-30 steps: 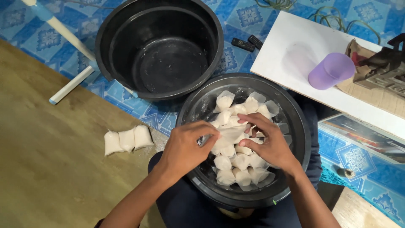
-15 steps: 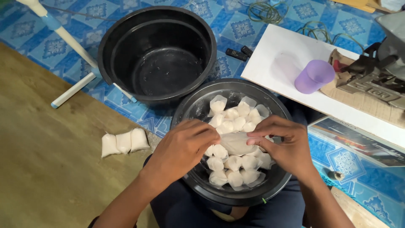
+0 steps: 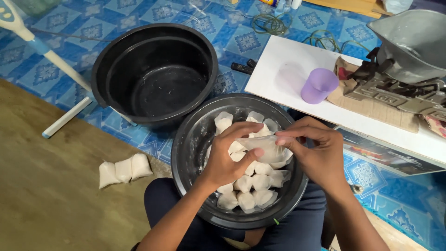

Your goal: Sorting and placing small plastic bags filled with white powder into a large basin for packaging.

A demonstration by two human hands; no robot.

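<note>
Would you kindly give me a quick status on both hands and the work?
Left hand and right hand pinching one small clear bag. Held over black bowl of filled white bags. Nothing in the way.

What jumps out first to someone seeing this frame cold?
Dead centre, the left hand and right hand pinch a small clear bag of white stuff over a dark bowl on the person's lap, heaped with similar small filled bags. Behind it, on the blue patterned mat, stands a big empty black tub. A lilac cup sits on the white board at right.
</note>
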